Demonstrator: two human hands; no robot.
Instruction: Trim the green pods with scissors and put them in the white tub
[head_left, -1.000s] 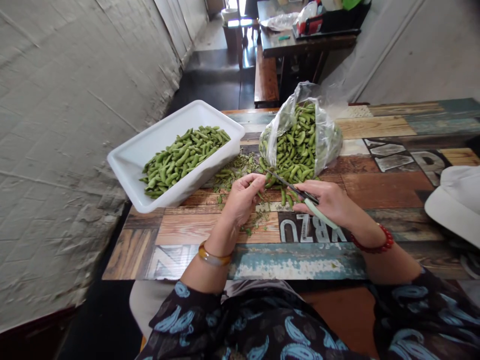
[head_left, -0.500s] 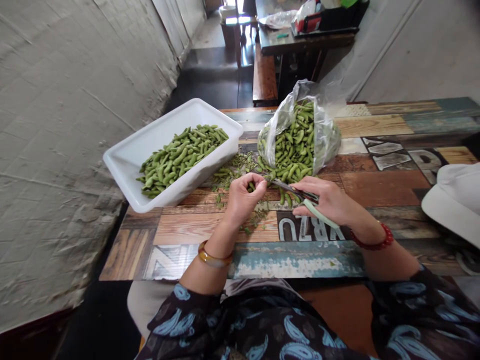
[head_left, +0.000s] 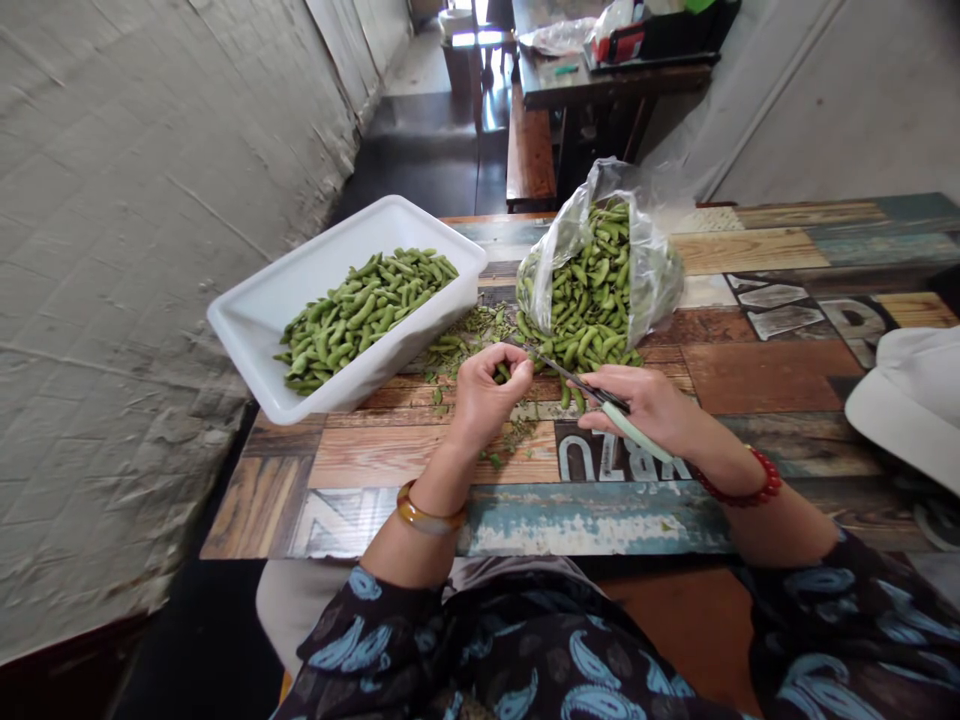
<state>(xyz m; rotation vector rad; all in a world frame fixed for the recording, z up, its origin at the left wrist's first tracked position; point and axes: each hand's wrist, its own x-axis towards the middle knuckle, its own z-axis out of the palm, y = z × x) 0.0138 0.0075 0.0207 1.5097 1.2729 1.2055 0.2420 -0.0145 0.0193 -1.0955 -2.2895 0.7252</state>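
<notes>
My left hand [head_left: 491, 393] is closed in a pinch, with a green edamame pod [head_left: 502, 373] showing between its curled fingers. In my right hand [head_left: 646, 405] is a pair of scissors [head_left: 616, 412] with pale green handles. The scissors' blades point left and their tips come close to my left fingertips. Just beyond both hands, edamame pods [head_left: 589, 300] spill from the mouth of a clear plastic bag [head_left: 654, 285]. To the left, a white plastic tub [head_left: 259, 305] contains a heap of edamame pods [head_left: 360, 310].
Small green trimmings [head_left: 517, 432] lie scattered on the patchwork wooden table [head_left: 390, 450] between tub and bag. A white cap [head_left: 911, 395] rests at the right edge. Behind stand a bench [head_left: 531, 150] and another table [head_left: 615, 90]. A rough wall [head_left: 150, 250] runs along the left.
The scissors have shifted slightly left and their handles sit closer together. My right hand has moved a little with them. The left hand has stayed nearly still.
</notes>
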